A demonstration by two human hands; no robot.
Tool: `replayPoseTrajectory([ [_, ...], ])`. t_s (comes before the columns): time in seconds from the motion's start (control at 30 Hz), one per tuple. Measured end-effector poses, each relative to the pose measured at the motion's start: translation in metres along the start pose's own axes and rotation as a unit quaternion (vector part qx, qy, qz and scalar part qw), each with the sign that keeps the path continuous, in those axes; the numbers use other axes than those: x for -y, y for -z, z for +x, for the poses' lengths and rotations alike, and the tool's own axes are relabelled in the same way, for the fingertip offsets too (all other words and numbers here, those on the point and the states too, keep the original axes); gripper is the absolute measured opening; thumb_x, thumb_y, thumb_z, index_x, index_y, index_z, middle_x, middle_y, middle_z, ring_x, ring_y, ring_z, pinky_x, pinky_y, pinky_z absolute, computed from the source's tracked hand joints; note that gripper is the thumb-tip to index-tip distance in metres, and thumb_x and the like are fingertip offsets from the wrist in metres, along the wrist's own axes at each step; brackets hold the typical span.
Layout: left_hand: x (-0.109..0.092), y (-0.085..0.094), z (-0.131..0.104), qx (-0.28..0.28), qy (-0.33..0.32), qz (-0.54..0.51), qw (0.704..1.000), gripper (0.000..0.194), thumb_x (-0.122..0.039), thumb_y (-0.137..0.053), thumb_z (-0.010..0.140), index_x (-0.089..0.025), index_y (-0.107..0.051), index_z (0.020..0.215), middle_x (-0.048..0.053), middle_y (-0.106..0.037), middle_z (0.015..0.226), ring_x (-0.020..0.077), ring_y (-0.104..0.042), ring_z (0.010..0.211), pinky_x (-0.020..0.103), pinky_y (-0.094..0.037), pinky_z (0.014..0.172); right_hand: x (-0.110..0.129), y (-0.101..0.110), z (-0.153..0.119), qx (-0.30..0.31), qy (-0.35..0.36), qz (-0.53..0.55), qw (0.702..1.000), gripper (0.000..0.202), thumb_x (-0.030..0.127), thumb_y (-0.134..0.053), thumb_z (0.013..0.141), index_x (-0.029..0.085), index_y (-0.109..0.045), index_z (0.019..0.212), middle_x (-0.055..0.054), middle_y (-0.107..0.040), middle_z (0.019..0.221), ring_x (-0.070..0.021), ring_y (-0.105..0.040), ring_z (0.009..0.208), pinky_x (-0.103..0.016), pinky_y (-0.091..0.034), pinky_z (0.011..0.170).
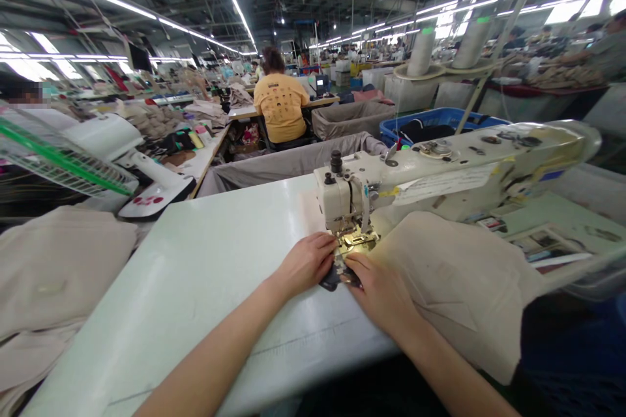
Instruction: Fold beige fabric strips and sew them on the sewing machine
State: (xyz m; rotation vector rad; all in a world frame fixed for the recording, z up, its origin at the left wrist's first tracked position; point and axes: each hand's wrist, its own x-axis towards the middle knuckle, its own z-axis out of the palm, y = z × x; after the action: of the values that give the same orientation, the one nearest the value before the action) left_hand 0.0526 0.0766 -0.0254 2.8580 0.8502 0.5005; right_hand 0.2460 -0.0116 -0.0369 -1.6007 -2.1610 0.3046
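A white industrial sewing machine [440,166] stands over the pale table, its lit brass-coloured plate [356,241] under the needle head. Just left of that plate is my left hand [307,264], fingers bent and pressed together; what lies beneath the fingertips is hidden. My right hand [379,287] is closed in front of the plate, thumb tucked under, with beige fabric [445,267] at its fingers. This fabric spreads right under the machine arm and hangs over the table's front edge. Between both hands shows a small dark piece [330,279] whose kind I cannot make out.
Beige fabric pieces [59,273] are piled at the left, near a white fan [151,189]. Behind the table [220,260] are a grey cloth-lined bin [288,163] and a blue basket [440,118]. A person in a yellow shirt [281,107] sits ahead, facing away.
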Motion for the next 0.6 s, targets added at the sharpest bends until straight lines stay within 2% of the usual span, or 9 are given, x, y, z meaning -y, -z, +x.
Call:
replayPoseTrajectory([
  [0.17,0.0027,-0.0071,-0.0057,-0.020,0.037,0.010,0.999,0.035,-0.022,-0.046,0.098,-0.018,-0.059,0.131,0.012,-0.060,0.134,0.0258,-0.056,0.125,0.045,-0.048,0.109,0.0028,-0.0068,-0.0095,-0.014,0.000,-0.005,1.000,0.028,0.014,-0.061,0.091,0.019,-0.064,0.119,-0.009,-0.064,0.130,-0.0254,-0.069,0.104,-0.034,-0.057,0.084],
  [0.5,0.0049,-0.0095,-0.0068,-0.013,0.036,0.018,0.999,0.036,-0.023,-0.047,0.099,-0.019,-0.057,0.133,0.011,-0.059,0.136,0.0246,-0.054,0.127,0.044,-0.047,0.111,-0.0002,-0.0107,-0.0109,-0.022,0.006,-0.009,1.000,0.030,0.015,-0.060,0.092,0.019,-0.065,0.121,-0.010,-0.064,0.132,-0.0253,-0.069,0.103,-0.036,-0.058,0.085],
  [0.6,0.0024,-0.0050,-0.0058,-0.004,0.042,0.033,0.999,0.035,-0.024,-0.046,0.099,-0.019,-0.057,0.133,0.011,-0.058,0.136,0.0255,-0.054,0.127,0.044,-0.047,0.110,-0.0009,-0.0120,-0.0112,-0.033,0.005,0.000,0.999,0.030,0.015,-0.059,0.092,0.019,-0.065,0.120,-0.010,-0.064,0.131,-0.0248,-0.069,0.102,-0.035,-0.058,0.085],
])
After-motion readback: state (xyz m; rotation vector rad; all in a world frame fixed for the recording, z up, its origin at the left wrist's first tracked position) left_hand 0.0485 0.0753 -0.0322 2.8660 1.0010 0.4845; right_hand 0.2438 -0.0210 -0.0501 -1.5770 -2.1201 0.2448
